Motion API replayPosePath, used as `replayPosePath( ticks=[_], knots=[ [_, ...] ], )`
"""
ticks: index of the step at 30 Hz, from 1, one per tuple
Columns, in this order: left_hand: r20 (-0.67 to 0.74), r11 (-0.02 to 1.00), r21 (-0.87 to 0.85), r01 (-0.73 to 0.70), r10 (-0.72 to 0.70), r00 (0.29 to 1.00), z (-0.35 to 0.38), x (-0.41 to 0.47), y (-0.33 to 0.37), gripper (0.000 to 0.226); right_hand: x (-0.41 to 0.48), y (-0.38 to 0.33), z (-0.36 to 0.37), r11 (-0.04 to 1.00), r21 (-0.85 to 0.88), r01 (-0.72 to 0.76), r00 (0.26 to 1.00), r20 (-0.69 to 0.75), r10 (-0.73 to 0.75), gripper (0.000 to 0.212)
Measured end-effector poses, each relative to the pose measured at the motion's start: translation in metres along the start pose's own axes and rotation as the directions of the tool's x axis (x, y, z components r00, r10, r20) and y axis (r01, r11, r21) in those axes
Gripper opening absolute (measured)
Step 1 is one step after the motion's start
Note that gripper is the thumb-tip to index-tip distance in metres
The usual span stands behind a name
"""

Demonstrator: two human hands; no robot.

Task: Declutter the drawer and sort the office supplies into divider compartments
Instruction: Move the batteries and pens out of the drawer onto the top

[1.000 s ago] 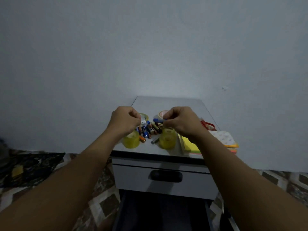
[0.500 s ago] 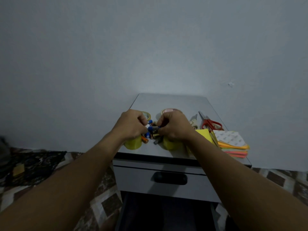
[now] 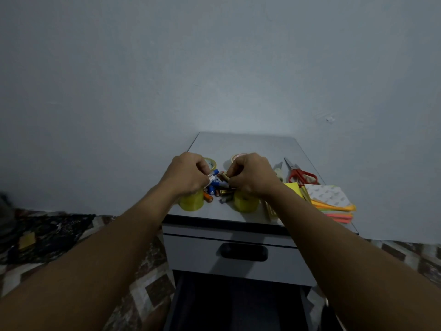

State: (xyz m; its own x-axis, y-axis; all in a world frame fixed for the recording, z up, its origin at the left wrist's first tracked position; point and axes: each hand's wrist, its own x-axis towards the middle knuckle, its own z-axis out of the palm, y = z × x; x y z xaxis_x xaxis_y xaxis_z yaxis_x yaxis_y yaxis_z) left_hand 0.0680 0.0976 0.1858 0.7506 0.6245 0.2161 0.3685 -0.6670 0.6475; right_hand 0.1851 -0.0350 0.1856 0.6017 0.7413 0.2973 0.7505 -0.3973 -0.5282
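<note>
Head view: both grips, left hand (image 3: 188, 174) and right hand (image 3: 250, 174), pinch small cylindrical batteries (image 3: 218, 185); gather inward, between grips, avoiding rolling strays.

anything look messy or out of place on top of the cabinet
Yes. The batteries lie in a loose jumble pointing every way between the two yellow tape rolls, and the coloured paper stack sits fanned and overhanging the cabinet top at its right edge.

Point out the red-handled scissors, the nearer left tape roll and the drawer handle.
red-handled scissors (image 3: 301, 176): head view, on the red handles.
nearer left tape roll (image 3: 191, 203): head view, on its yellow outer side.
drawer handle (image 3: 243, 252): head view, on the dark recessed grip.
</note>
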Motion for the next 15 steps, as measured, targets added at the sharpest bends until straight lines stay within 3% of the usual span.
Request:
replayPosePath(
  ticks=[8, 15],
  knots=[
    [-0.032, 0.997, -0.034, -0.066, 0.065, 0.997, -0.021, -0.010, 0.002, 0.014, -0.009, -0.001, -0.018, 0.997, 0.081, -0.004, 0.997, -0.077, 0.010, 0.009],
    [-0.106, 0.982, -0.152, -0.111, 0.095, 0.990, -0.053, -0.053, 0.012, 0.005, -0.051, -0.014, -0.050, 0.968, 0.250, 0.030, 0.985, -0.172, 0.014, 0.008]
  ],
)
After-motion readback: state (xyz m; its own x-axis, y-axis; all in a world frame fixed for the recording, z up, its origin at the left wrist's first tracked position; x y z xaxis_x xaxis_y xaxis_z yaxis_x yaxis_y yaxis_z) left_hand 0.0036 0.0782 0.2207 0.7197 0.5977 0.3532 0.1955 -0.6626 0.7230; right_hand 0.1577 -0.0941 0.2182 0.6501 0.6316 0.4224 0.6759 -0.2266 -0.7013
